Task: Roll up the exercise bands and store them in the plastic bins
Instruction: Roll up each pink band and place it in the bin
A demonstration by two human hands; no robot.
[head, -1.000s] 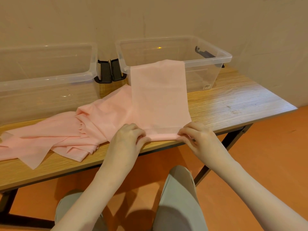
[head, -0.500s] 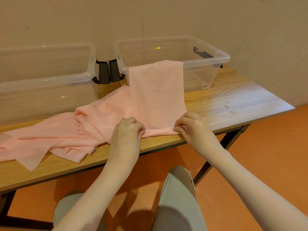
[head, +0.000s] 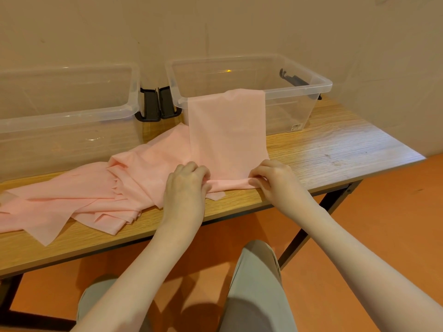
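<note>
Pink band (head: 227,135), near end rolled in both hands' grip

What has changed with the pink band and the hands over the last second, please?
Both hands, the left hand and the right hand, have rolled the near end of the pink band away from the table edge, so the flat stretch is shorter and a small roll lies between them. They keep gripping it. The far end stays draped over the right bin; the heap of bands and the left bin are unmoved.
</note>
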